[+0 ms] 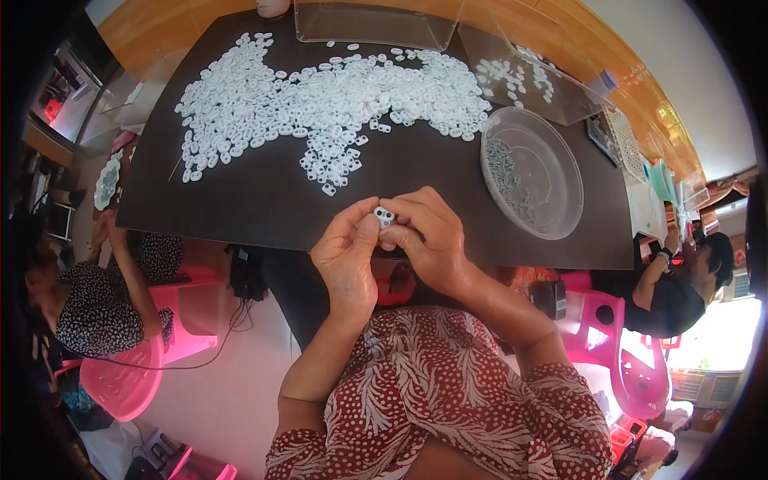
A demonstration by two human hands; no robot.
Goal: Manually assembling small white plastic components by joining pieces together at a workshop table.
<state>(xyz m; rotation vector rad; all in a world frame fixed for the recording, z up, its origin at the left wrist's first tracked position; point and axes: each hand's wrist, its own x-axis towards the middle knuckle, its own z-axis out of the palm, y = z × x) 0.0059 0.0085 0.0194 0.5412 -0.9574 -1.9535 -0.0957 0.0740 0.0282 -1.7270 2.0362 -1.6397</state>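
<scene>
Centrally, white holed piece [385,215]: was held near the bench's [240,204] front edge, probably for close sight.
Left hand [347,254]: fingertips pinched its left side, seemingly steadying it.
Right hand [432,238]: thumb and fingers pinched opposite.
White oval pieces [320,104]: lay spread ahead.
Clear round basin [552,170]: corralled small grey parts [502,164], apparently against scattering.

Strong glare right, fisheye-bent edges

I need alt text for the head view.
A person's left hand and right hand pinch a small white part at a dark table. Beyond spreads a heap of white pieces; to the right, a round clear tub holds small grey pieces.
</scene>
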